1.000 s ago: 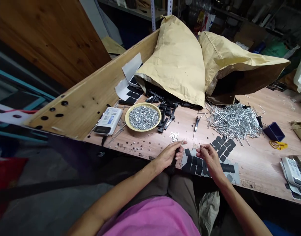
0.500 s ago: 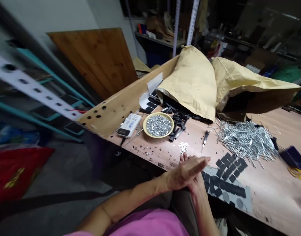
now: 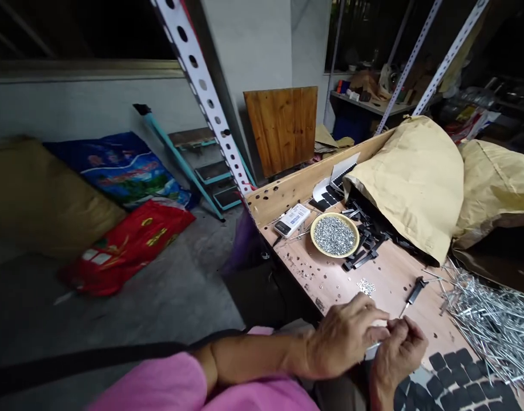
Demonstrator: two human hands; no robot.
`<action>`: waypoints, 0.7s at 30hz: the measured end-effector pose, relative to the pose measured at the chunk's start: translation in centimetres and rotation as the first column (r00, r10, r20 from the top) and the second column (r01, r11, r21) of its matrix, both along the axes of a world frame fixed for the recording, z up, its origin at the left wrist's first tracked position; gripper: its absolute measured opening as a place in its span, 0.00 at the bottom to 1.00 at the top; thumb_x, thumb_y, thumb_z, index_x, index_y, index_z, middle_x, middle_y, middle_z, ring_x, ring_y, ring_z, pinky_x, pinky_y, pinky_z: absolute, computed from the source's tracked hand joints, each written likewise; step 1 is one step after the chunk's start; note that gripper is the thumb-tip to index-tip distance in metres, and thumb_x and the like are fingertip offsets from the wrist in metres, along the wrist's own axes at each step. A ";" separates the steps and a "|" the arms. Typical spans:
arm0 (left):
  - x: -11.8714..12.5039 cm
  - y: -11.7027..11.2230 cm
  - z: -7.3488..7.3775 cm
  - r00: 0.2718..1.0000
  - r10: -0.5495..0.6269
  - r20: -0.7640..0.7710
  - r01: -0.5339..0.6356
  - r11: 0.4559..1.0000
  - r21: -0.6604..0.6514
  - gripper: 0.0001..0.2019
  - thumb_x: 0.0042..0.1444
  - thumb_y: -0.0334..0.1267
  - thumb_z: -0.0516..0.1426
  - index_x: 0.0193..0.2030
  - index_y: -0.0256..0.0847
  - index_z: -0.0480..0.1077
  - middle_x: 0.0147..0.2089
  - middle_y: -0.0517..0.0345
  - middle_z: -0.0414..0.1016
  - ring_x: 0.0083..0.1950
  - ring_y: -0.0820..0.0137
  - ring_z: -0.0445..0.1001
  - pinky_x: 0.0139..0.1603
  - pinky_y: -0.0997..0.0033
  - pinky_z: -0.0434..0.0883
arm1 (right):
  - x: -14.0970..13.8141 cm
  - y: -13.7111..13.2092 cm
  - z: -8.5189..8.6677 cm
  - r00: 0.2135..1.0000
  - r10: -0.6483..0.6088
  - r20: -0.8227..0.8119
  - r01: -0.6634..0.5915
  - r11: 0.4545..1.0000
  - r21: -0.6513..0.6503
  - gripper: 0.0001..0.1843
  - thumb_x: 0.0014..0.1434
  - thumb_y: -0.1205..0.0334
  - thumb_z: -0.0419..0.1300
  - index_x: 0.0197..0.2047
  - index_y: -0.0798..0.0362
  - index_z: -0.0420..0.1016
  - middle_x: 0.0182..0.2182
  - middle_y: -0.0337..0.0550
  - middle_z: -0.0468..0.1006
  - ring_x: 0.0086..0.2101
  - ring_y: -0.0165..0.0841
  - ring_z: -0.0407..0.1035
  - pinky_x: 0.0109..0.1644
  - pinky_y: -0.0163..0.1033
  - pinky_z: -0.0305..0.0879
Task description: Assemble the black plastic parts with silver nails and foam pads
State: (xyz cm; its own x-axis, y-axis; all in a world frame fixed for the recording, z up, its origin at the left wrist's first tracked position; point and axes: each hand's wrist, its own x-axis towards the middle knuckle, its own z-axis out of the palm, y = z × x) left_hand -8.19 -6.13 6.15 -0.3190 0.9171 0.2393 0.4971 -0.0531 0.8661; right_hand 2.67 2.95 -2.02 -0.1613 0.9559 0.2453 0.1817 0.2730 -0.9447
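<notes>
My left hand [image 3: 345, 337] and my right hand [image 3: 399, 347] meet at the front edge of the table. The right hand's fingers are curled closed, and a thin silvery metal rod [image 3: 374, 346] shows between the palms, apparently in that hand. My left thumb and forefinger reach to the right fingertips in a loose pinch; whatever they hold is too small to make out. Just beyond lies a small pile of metal washers [image 3: 366, 286]. A black-handled tool with a thin metal shaft [image 3: 415, 291] rests past the right hand. Black rounded pads [image 3: 459, 374] lie to the right.
A yellow bowl [image 3: 329, 253] full of small metal pieces stands beside a white digital device [image 3: 293, 221]. Black plastic parts [image 3: 365, 245] spill from a paper sack [image 3: 410, 177]. Metal rods [image 3: 493, 319] are heaped at right. A wooden rim [image 3: 283, 197] borders the table's far left.
My view has swung left, so the table appears farther right. The hands, earlier pressed palm to palm with fingers stretched, now have fingers bent and meeting at the tips.
</notes>
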 end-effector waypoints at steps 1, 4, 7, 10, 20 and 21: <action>-0.3 0.2 -1.0 1.000 0.003 0.027 0.000 0.993 -0.116 0.12 0.57 0.40 0.55 0.45 0.37 0.73 0.44 0.47 0.76 0.42 0.65 0.75 0.42 0.69 0.72 | -0.5 0.0 0.3 0.996 -0.090 0.002 0.090 0.996 0.020 0.17 0.60 0.48 0.52 0.46 0.51 0.62 0.25 0.39 0.72 0.24 0.32 0.68 0.24 0.37 0.64; -0.9 0.6 -3.9 0.953 -0.044 0.301 0.123 0.961 -0.249 0.05 0.51 0.35 0.60 0.34 0.36 0.76 0.33 0.55 0.78 0.35 0.70 0.76 0.38 0.76 0.71 | -2.4 -0.7 0.8 0.986 -0.140 0.088 0.132 0.987 0.091 0.16 0.59 0.48 0.53 0.41 0.52 0.65 0.26 0.42 0.73 0.24 0.32 0.68 0.26 0.37 0.64; -2.0 -0.3 -5.7 0.896 0.039 0.443 0.088 0.961 -0.262 0.04 0.50 0.31 0.59 0.30 0.35 0.76 0.29 0.58 0.78 0.31 0.72 0.75 0.33 0.78 0.69 | -4.2 -1.5 1.2 0.987 -0.040 0.153 0.012 0.983 0.182 0.15 0.61 0.50 0.51 0.40 0.53 0.67 0.31 0.47 0.76 0.28 0.35 0.71 0.31 0.40 0.66; -5.2 -1.9 -6.6 0.931 0.225 0.289 -0.146 0.952 -0.269 0.05 0.49 0.31 0.58 0.27 0.36 0.74 0.27 0.58 0.77 0.30 0.72 0.73 0.33 0.77 0.68 | -4.8 -1.1 1.7 0.988 0.035 0.147 -0.080 0.947 0.312 0.10 0.61 0.55 0.53 0.38 0.52 0.70 0.38 0.51 0.75 0.38 0.39 0.71 0.42 0.45 0.66; -16.6 -1.0 -6.8 0.675 0.651 -0.347 -0.656 0.745 0.124 0.13 0.57 0.39 0.51 0.43 0.37 0.72 0.36 0.50 0.74 0.38 0.64 0.73 0.42 0.66 0.70 | 1.7 1.1 -1.4 0.947 -0.003 0.322 -0.074 0.971 0.228 0.09 0.59 0.59 0.54 0.36 0.52 0.73 0.32 0.46 0.76 0.34 0.37 0.71 0.39 0.42 0.67; -16.1 -0.6 -6.4 0.687 0.646 -0.333 -0.638 0.755 0.152 0.15 0.58 0.40 0.50 0.49 0.37 0.70 0.37 0.50 0.73 0.39 0.64 0.73 0.43 0.66 0.70 | 2.4 1.3 -1.6 0.937 -0.022 0.347 -0.060 0.973 0.223 0.09 0.59 0.59 0.53 0.35 0.52 0.73 0.32 0.46 0.76 0.34 0.37 0.71 0.38 0.42 0.67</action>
